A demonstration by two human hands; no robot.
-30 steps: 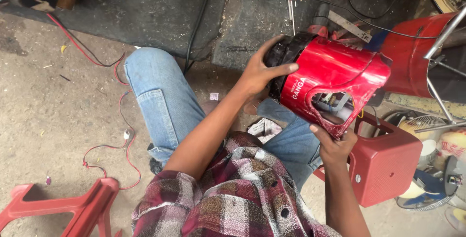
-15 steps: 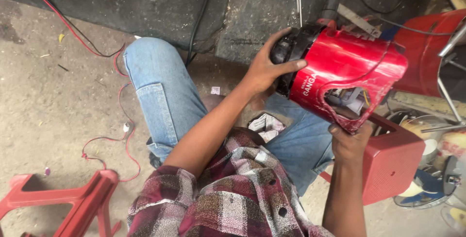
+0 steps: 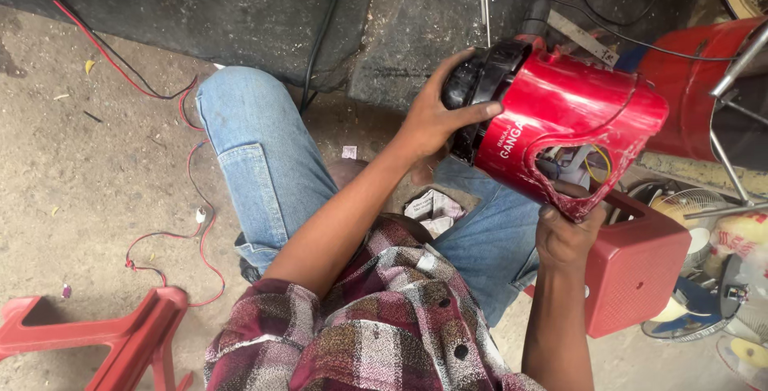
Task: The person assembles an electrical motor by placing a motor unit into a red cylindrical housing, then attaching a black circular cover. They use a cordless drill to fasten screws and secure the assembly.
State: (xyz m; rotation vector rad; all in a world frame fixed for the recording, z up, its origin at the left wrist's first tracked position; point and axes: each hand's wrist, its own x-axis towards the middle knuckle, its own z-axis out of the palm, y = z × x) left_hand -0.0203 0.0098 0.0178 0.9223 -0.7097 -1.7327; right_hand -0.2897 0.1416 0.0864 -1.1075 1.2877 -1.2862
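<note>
Soft, even daylight fills the scene; shadows are faint. The red housing (image 3: pixel 576 119) shows mild glare along its top. Focus is sharp throughout, with slight edge stretching.

Red housing (image 3: pixel 572 115) glossy plastic; jeans (image 3: pixel 264 167) denim; floor (image 3: pixel 88 183) rough concrete

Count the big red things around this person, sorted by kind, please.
Appliance housing, held by the left hand and right hand: 1
Boxy plastic case: 1
Plastic stool: 1
Drum-like shell: 1
Total: 4
</note>
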